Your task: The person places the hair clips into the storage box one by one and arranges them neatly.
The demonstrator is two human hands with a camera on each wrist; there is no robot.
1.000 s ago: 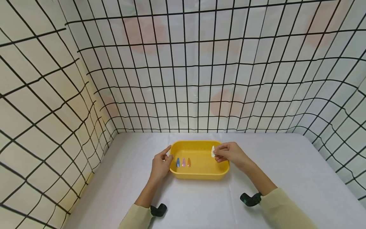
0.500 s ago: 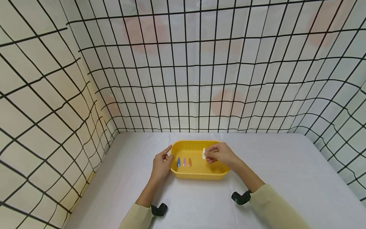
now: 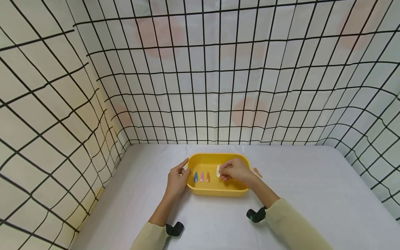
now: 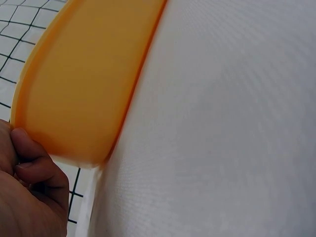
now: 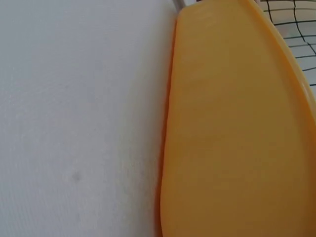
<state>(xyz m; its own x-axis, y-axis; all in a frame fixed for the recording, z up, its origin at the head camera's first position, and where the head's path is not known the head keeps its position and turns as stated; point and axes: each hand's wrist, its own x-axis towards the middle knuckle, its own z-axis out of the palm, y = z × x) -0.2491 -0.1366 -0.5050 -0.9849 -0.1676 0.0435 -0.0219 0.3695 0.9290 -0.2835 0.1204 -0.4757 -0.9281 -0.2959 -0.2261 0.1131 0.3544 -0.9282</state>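
Observation:
A yellow tray (image 3: 218, 192) stands on the table, and my left hand (image 3: 177, 178) grips its left end with the thumb on the rim. In the left wrist view, curled fingers (image 4: 37, 170) of that hand hold the tray's corner. My right hand (image 3: 235, 170) pinches a white snap hair clip (image 3: 218, 171) inside the tray. Left of that clip, a blue hair clip (image 3: 196, 177), a pink hair clip (image 3: 202, 177) and an orange hair clip (image 3: 208, 177) lie in a row on the tray floor. The right wrist view shows the tray's outer wall (image 5: 232, 123) but no fingers.
Another orange hair clip (image 3: 257, 172) lies on the white tablecloth (image 3: 312, 194), just right of the tray and close to my right forearm. White walls with a black grid (image 3: 200, 80) enclose the table at the back and sides.
My right hand has carried the white hair clip leftward inside the tray, towards the row. The orange clip on the table has come into sight. My left hand stays on the rim.

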